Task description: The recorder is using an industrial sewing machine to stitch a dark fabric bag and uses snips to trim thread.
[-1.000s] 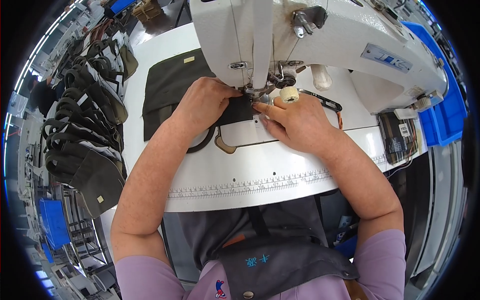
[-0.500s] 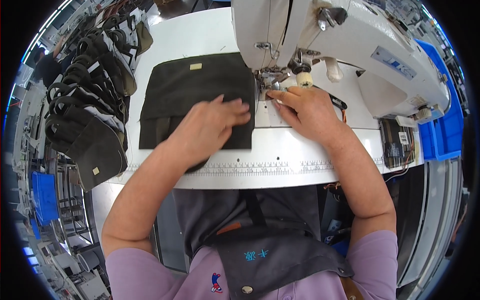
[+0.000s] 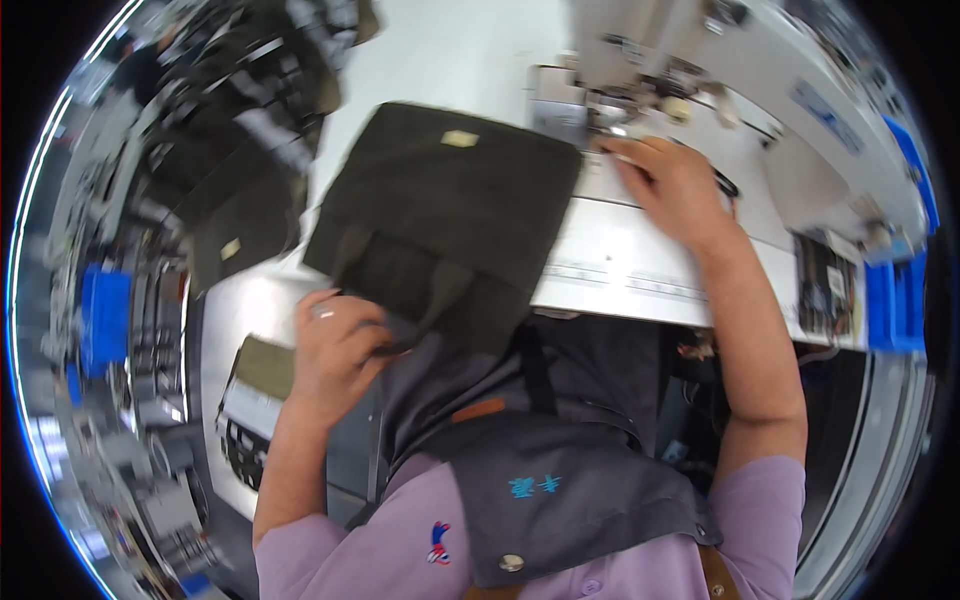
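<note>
Over the front edge of the bench (image 3: 630,245) pokes the dark green bag (image 3: 465,190), its handle (image 3: 449,297) in your left hand (image 3: 340,342). By the sewing machine (image 3: 782,65), your right hand's (image 3: 682,188) grip I can't tell. Best pull gently, no folds.

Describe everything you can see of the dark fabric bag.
The dark olive bag looks like cloth, flat and roughly rectangular. A small pale tag sits near its far edge, a strap handle at its near part. It slants over the white table, near end past the edge. The left hand holds the strap handle.
</note>
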Action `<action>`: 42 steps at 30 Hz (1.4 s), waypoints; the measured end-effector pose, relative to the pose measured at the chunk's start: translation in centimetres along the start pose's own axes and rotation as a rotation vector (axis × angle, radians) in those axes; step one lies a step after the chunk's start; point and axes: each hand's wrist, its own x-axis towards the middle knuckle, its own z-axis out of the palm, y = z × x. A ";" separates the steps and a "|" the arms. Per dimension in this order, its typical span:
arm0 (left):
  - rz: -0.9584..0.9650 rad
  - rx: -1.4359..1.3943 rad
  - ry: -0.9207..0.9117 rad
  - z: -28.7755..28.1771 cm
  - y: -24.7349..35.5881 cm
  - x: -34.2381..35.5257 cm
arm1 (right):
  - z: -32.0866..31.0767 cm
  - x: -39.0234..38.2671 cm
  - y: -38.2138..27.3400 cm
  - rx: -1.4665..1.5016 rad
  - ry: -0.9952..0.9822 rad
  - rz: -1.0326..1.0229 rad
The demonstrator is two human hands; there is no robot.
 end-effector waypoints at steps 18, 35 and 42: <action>-1.240 -0.853 1.153 -11.5 -9.8 -22.3 | 0.2 -1.4 2.8 0.107 -0.107 0.058; -0.940 -0.381 0.367 -10.8 -16.2 -29.7 | 0.4 -1.7 3.7 0.132 -0.119 0.117; -1.205 0.445 -0.789 -7.9 -13.8 -32.0 | -0.5 -1.5 3.6 0.111 -0.114 0.095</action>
